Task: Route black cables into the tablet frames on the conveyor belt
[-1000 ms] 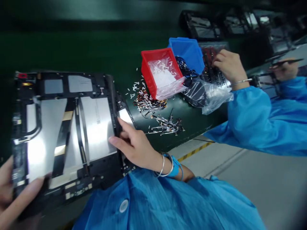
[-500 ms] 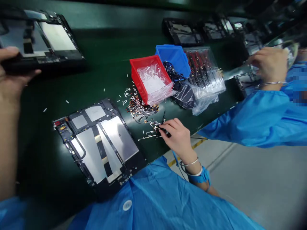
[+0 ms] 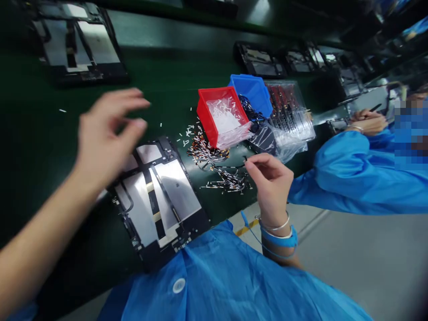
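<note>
My left hand (image 3: 109, 133) hangs in the air over the upper left corner of an opened tablet (image 3: 179, 185). Its fingers are apart with nothing between them, a little smeared by motion. Silver panels, flat ribbons and black edges show inside the tablet, which lies flat in front of me. On the right, my right hand (image 3: 272, 180) pinches a thin dark cable (image 3: 245, 159) between thumb and forefinger. Just left of that hand lies a loose pile of small black-and-white cables (image 3: 230, 179). Behind it sits a second bunch of cables (image 3: 205, 151) with coppery ends.
A red bin (image 3: 207, 117) holds small white strips in plastic. Beside it stand a blue bin (image 3: 256, 91) with black cables and a clear tray (image 3: 289, 107) of parts. Another opened tablet (image 3: 103, 42) lies far left. At right, a co-worker's sleeve (image 3: 354, 174) reaches over the bench.
My left hand has let go of the far tablet, now lying at the back left, and come over the near one. My right hand has lifted a cable from the pile.
</note>
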Demonstrator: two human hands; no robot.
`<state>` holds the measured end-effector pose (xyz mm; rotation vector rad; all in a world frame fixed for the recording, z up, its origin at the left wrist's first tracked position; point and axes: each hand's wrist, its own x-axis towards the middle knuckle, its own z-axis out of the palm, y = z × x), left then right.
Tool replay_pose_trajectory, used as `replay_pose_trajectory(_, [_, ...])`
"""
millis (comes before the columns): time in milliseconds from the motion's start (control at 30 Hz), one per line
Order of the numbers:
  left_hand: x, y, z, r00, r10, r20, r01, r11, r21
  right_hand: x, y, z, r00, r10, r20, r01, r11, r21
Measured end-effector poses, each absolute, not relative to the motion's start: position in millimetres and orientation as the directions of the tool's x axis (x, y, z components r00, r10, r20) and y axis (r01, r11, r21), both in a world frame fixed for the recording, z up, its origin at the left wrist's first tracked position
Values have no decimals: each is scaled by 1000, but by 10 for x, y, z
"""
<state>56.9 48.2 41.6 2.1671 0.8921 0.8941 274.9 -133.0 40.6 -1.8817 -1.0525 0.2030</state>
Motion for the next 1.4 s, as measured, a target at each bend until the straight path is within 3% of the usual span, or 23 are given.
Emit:
replay_pose_trajectory(100, [696, 106, 367, 742, 659, 123, 154, -346, 926, 2554, -1147, 462, 541, 840, 49, 281, -125, -951])
replay_pose_trajectory(200, [692, -224, 344, 809, 574, -127, 144, 17, 989, 2362, -1005, 432, 442, 897, -30, 154, -108, -982])
replay_pose_trajectory(300, [656, -294, 342, 781, 565, -265, 155, 236, 959, 2204, -951, 372, 469, 880, 69, 286, -78, -955])
replay_pose_trajectory(400, [637, -230, 337, 729, 610, -311, 121, 332, 935, 2091, -961, 341, 420, 846, 329, 621, -3, -784])
replay_pose_trajectory(533, [631, -189, 327, 716, 655, -240, 69, 276, 959, 2029, -978, 336, 108, 829, 548, 863, 196, -466])
replay_pose_trajectory(667, [610, -184, 320, 719, 682, -134, 71, 120, 990, 2055, -940, 346, -23, 816, 578, 913, 253, -320])
replay_pose_trajectory(733, [601, -164, 302, 745, 649, -153, 78, 142, 987, 2094, -906, 369, -30, 830, 557, 924, 236, -301])
replay_pose_trajectory(867, [603, -100, 236, 751, 577, -322, 81, 404, 911, 2175, -836, 433, 79, 822, 565, 945, 119, -305])
replay_pose_trajectory(967, [616, -73, 199, 733, 570, -372, 58, 491, 869, 2188, -800, 427, 39, 804, 593, 942, 169, -291])
replay_pose_trajectory(1100, [621, -92, 202, 731, 604, -318, 30, 437, 899, 2156, -775, 333, -128, 856, 502, 902, 311, -301])
replay_pose_trajectory(1400, [581, -122, 230, 741, 632, -227, 149, 175, 973, 2069, -785, 301, -172, 879, 444, 864, 351, -361])
